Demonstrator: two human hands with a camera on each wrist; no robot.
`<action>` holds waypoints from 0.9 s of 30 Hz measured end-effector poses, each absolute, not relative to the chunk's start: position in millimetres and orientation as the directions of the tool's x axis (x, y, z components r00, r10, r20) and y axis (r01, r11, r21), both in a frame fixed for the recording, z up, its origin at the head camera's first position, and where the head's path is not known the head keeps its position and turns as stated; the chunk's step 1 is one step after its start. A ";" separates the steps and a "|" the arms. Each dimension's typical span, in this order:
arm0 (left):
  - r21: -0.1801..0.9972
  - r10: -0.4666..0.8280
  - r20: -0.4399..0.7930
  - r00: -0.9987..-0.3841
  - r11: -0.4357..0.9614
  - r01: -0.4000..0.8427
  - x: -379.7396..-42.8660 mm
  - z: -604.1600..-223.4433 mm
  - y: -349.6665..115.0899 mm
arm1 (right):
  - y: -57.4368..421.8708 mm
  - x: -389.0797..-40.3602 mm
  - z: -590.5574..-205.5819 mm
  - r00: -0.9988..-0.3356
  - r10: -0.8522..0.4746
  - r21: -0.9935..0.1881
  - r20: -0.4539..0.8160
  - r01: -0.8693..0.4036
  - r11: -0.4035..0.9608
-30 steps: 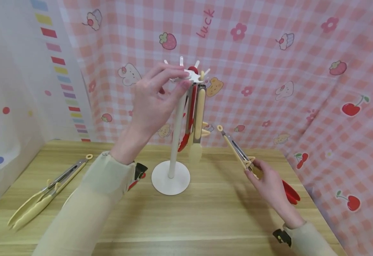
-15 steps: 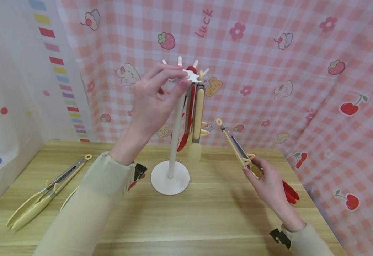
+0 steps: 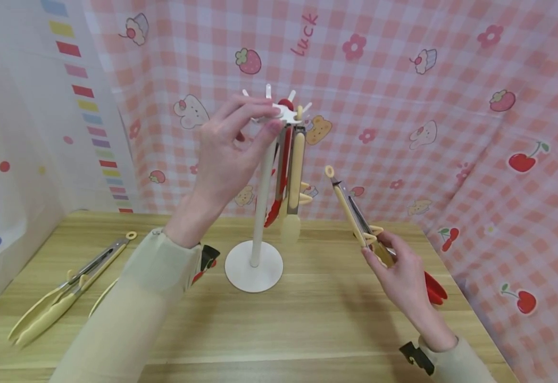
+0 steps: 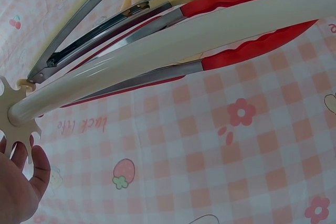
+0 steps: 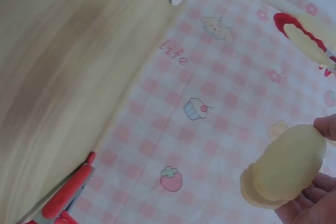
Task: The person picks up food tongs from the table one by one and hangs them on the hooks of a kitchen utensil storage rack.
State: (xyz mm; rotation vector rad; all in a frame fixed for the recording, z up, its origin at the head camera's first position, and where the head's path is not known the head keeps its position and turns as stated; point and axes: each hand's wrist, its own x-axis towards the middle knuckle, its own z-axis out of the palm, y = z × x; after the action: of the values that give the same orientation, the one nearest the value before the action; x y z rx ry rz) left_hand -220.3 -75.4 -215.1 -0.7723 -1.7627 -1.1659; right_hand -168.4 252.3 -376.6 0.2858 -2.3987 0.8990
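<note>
A white stand with a hooked top (image 3: 258,213) rises from a round base. With thumb and fingers, my left hand (image 3: 228,146) pinches its top. From the hooks on the right hang yellow tongs (image 3: 297,170) and red tongs (image 4: 247,51), the latter partly behind the pole in the left wrist view. My right hand (image 3: 403,274) grips another pair of yellow tongs (image 3: 348,207) by the head end, with the ring end tilted up toward the stand. Their closed yellow tips (image 5: 291,166) show in the right wrist view.
Yellow tongs (image 3: 68,298) lie on the wooden table (image 3: 283,340) at left; something yellow is partly hidden under my left sleeve. Red tongs (image 3: 435,290) lie beyond my right hand, partly covered. A checked pink cloth (image 3: 379,106) hangs behind and at right.
The ring end of the yellow tongs in my right hand has risen, and the tongs stand steeper. My left hand stays on the stand's top.
</note>
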 end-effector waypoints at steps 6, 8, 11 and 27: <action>0.391 0.036 0.900 -0.434 0.373 0.842 -220.0 -215.5 -75.4 | 246.6 -163.8 -370.7 -0.813 0.022 -0.573 0.581 -0.390 0.721; 0.388 0.036 0.901 -0.432 0.375 0.842 -220.1 -215.5 -75.4 | 244.6 -163.0 -368.9 -0.809 0.030 -0.579 0.587 -0.393 0.714; 0.385 0.037 0.903 -0.429 0.377 0.843 -220.2 -215.4 -75.5 | 241.8 -162.0 -366.6 -0.798 0.036 -0.583 0.602 -0.408 0.702; 0.384 0.034 0.903 -0.428 0.380 0.841 -220.4 -216.1 -75.1 | 230.0 -155.2 -357.3 -0.738 0.034 -0.569 0.674 -0.488 0.662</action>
State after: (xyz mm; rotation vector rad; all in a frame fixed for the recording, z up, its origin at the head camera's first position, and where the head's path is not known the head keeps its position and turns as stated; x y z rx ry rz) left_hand -220.4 -75.1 -216.1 -0.7705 -1.7590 -1.1513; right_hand -155.2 230.0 -357.3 0.3499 -2.2100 1.0136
